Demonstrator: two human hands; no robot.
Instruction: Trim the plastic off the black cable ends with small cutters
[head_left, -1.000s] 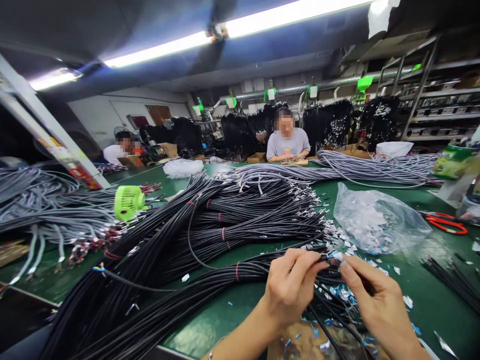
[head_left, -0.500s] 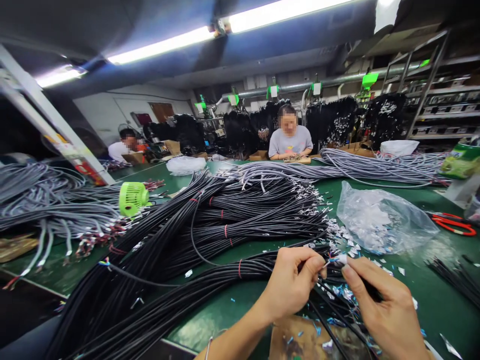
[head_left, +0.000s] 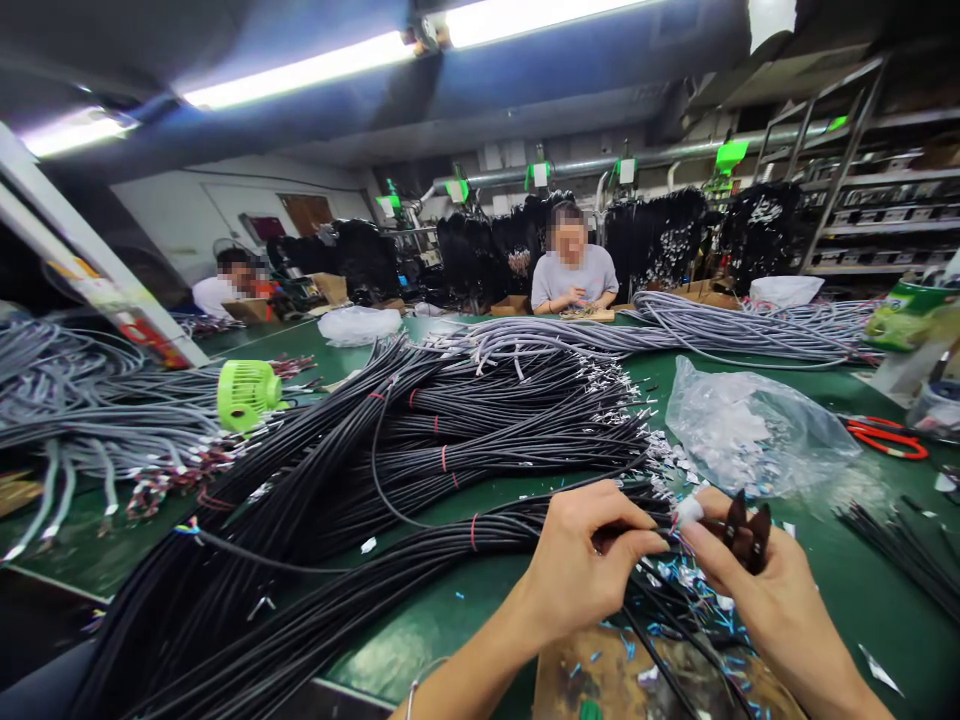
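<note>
My left hand [head_left: 589, 550] is closed in a pinch at the end of a black cable [head_left: 651, 520], with the thumb against the index finger. Close beside it, my right hand [head_left: 769, 590] holds dark nippers [head_left: 750, 530], whose two jaws stick up apart between the fingers. A white wrap or scrap [head_left: 687, 512] shows at its index fingertip; I cannot tell which. Thin coloured wires lie between the two hands, partly hidden by the fingertips. Below the hands, loose black cables cross a worn board [head_left: 577, 675] strewn with blue and white scraps.
Bundled black cables [head_left: 315, 500] cover the green table's middle. Grey cables [head_left: 720, 325] lie behind and to the left. A clear bag of scraps [head_left: 750, 430], red-handled scissors [head_left: 889, 437] and a green fan [head_left: 249, 395] stand around. A co-worker [head_left: 574, 270] sits opposite.
The nippers' jaws have come into view above my right hand, which has turned. The fingertips of both hands remain close together. The whole view has shifted slightly.
</note>
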